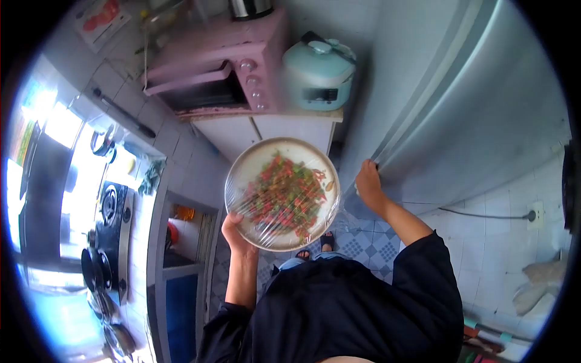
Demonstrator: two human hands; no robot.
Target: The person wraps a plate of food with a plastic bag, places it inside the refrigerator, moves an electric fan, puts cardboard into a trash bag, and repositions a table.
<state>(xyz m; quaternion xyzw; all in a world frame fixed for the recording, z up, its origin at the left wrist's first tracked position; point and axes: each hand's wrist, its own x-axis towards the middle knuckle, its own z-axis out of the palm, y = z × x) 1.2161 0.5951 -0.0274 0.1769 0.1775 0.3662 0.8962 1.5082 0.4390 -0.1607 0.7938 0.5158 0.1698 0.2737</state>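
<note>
My left hand (236, 233) grips the lower left rim of a round white plate (247, 170), thumb on top. Chopped red and green food (284, 196), perhaps peppers, lies on the plate under stretched clear plastic wrap (266, 218). The plate is held out in front of my body at about waist height. To the right, my right hand (368, 181) has its fingers curled at the edge of the grey refrigerator door (448, 127). The fingertips there are partly hidden. Whether the door stands ajar is hard to make out.
A pink toaster oven (230, 72) and a mint-green rice cooker (319, 75) stand on a white cabinet (290, 127) ahead. Along the left runs a counter with a gas stove (112, 209) and pans (94, 269). A power cord (484, 215) reaches a wall socket (535, 215) at right.
</note>
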